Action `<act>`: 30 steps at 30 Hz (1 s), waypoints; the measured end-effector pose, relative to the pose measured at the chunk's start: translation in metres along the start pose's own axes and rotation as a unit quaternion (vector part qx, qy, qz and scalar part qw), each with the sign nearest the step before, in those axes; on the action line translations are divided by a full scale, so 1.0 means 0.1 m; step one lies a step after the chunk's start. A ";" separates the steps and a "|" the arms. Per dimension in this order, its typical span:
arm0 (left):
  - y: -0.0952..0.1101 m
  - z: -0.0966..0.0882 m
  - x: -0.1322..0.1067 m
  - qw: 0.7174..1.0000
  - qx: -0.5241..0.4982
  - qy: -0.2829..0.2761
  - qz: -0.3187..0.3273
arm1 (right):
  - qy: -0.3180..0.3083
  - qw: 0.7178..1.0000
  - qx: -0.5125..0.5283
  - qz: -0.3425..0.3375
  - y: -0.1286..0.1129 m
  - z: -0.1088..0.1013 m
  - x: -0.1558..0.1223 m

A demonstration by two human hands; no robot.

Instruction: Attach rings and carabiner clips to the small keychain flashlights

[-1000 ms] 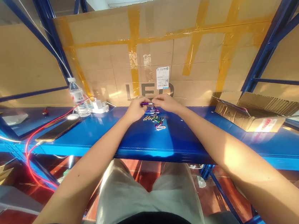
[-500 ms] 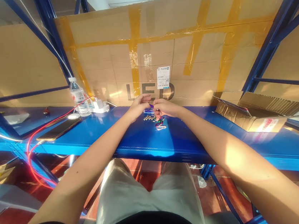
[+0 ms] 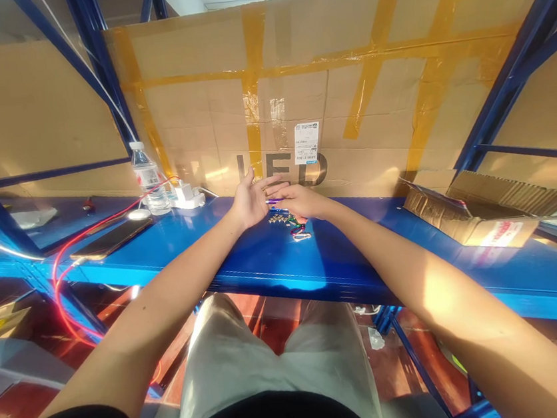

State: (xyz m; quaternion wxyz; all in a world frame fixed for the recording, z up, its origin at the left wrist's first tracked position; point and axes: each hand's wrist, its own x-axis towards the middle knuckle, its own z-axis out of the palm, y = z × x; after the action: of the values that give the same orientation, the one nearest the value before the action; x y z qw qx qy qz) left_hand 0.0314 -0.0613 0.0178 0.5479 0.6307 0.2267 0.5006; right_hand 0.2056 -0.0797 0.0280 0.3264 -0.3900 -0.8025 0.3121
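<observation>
Head view, right hand (image 3: 300, 201), purple piece (image 3: 273, 201) (held), shelf edge (image 3: 287, 288) well apart

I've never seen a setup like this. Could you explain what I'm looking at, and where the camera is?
There is no machine arm here: these are a person's two bare hands, seen by a camera worn on that person's head, looking forward and down.

The right hand holds a small shiny purple piece at its fingertips; it is too small to identify. The left hand is open close beside it, fingers spread, and appears to hold nothing.

Below them on the blue metal table lie small gold-coloured pieces and shiny coloured loops. To the left stand a clear plastic bottle and, lying flat, a dark phone; to the right sits an open brown cardboard box.
</observation>
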 end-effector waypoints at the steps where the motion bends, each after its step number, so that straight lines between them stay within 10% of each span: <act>1: 0.00 0.01 0.00 1.000 -0.009 -0.002 -0.004 | 0.005 1.000 0.000 -0.009 0.01 0.01 0.01; 30: -0.03 -0.06 0.03 0.961 -0.258 -0.031 -0.095 | -0.007 0.998 -0.039 -0.038 0.02 -0.02 0.00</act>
State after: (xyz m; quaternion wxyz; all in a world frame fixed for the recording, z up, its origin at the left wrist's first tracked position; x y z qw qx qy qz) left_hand 0.0279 -0.0553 0.0159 0.7437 0.4586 0.1323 0.4680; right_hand 0.2077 -0.0782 0.0277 0.3171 -0.3690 -0.8307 0.2707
